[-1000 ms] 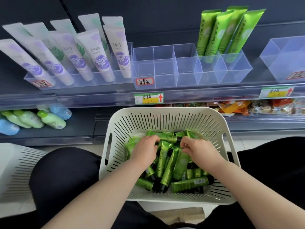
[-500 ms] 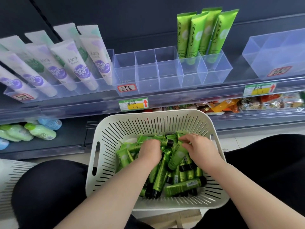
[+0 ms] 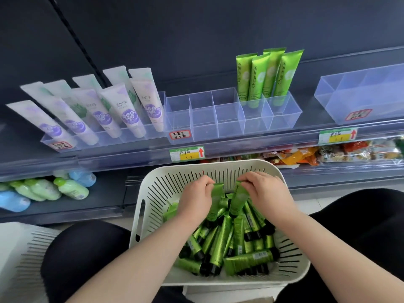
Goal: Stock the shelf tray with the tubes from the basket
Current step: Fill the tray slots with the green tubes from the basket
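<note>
A white slotted basket [image 3: 290,274] rests on my lap, filled with several green tubes [image 3: 220,243] with black caps. My left hand [image 3: 194,197] grips one green tube [image 3: 215,202] by its flat end, lifted above the pile. My right hand [image 3: 265,191] pinches another green tube [image 3: 237,199] the same way. On the shelf above stands a clear divided tray [image 3: 203,130]; several green tubes [image 3: 266,75] stand upright in its right compartments, and the left compartments hold nothing.
White and purple tubes [image 3: 129,110] lean in a tray to the left. Another clear tray [image 3: 358,103] sits at the right. Green and blue bottles [image 3: 70,189] lie on the lower shelf. A second white basket [image 3: 26,254] stands by my left knee.
Both hands have risen from the pile, each lifting one green tube by its flat end. The view has tilted up, showing more of the shelf.
</note>
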A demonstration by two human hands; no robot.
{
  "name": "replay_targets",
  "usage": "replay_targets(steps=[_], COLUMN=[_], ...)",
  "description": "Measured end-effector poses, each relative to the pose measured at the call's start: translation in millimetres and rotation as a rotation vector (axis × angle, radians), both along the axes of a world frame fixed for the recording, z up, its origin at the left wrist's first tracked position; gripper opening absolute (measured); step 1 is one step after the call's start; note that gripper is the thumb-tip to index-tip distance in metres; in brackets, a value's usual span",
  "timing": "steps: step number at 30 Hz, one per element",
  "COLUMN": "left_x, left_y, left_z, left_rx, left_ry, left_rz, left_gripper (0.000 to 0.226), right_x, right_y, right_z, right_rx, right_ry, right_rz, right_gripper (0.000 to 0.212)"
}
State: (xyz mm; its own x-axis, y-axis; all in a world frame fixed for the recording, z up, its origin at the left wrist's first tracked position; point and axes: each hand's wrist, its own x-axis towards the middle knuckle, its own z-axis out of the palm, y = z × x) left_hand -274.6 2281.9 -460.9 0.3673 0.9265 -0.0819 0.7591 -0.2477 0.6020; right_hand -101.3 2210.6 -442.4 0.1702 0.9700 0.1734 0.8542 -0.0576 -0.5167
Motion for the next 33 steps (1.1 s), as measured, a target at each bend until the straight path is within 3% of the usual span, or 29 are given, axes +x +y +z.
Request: replay_targets(steps=[11, 15, 23, 33], left_x=[22.6, 37.7, 72.8, 107.2], left_y=[49.0, 78.9, 121.5, 165.2], left_z=[127.7, 162.7, 189.5, 186.4], left_rx=[0.261, 0.343, 0.437, 0.403], left_ry=[-0.546, -0.659, -0.639, -0.349], left_rz=[0.15, 0.214, 0.272, 0.193], left_gripper=[0.018, 0.019, 0.019, 0.025], right_x=[26.1, 36.8, 60.4, 68.3], right_y=[40.9, 61.9, 90.5, 109.1], right_z=[116.3, 156.2, 182.3, 165.2], right_rx=[0.363, 0.508, 0.522, 0.478], right_ry=[-0.15, -0.177, -0.224, -0.339], right_rz=[-0.048, -0.09, -0.15, -0.07], right_gripper=[0.014, 0.015, 0.016, 0.013])
